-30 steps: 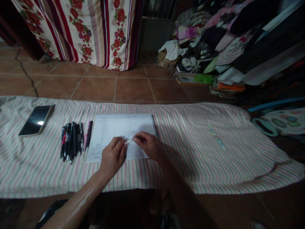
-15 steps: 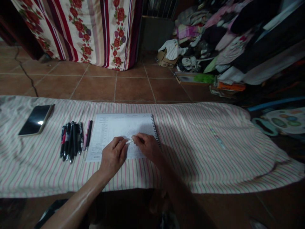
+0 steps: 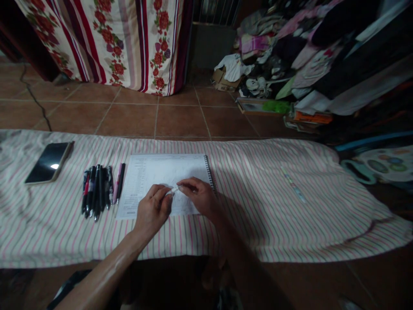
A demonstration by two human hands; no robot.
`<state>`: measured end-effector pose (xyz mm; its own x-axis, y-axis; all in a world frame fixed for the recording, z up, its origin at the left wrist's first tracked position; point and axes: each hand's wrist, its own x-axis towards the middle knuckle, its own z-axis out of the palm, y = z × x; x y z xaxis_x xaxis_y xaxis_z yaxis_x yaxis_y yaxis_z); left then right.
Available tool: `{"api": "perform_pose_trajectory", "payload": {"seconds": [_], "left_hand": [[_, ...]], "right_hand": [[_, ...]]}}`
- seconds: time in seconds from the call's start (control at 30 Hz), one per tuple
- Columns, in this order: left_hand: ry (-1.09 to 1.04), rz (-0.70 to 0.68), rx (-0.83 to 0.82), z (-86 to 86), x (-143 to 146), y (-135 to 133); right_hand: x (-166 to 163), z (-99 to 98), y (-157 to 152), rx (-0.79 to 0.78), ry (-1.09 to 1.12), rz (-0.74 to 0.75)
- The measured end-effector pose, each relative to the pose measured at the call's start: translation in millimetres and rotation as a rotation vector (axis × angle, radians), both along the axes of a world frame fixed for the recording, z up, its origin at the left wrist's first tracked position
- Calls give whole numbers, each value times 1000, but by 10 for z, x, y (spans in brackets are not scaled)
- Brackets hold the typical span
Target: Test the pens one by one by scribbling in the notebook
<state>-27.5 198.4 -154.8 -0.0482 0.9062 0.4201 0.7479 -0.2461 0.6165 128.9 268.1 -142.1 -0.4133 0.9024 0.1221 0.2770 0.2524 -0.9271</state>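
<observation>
1. Head view: mid-frame, the left hand [image 3: 153, 209] and right hand [image 3: 200, 196] each pinch one end of a white piece [image 3: 174, 189], fingers nearly closed, over the pad [image 3: 167, 165];
2. it could slip and drop if either pinch loosens;
3. fingers cover its ends; dim light blurs its kind; whether it touches the pad, I cannot tell.

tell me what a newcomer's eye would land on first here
Probably the cream fabric curtain with red flowers and stripes, hanging at the upper left. Next, the bare left hand and bare right hand, low in the middle, pinching a small, slim, pale object over a white, printed, spiral-bound pad. Left of that, mostly black, slim pens lie bunched on the striped cloth.
</observation>
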Motion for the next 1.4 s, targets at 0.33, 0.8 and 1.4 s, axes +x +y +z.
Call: {"api": "perform_pose_trajectory", "payload": {"seconds": [0.33,0.8,1.4], "left_hand": [[173,-11,42,32,1,-12],[176,-62,81,18,-8,-2],[88,13,10,8,15,11]], "right_hand": [[37,55,-2,3,-168,21],[35,5,-2,8,-244,34],[10,36,-6,-47,-66,-29]]}}
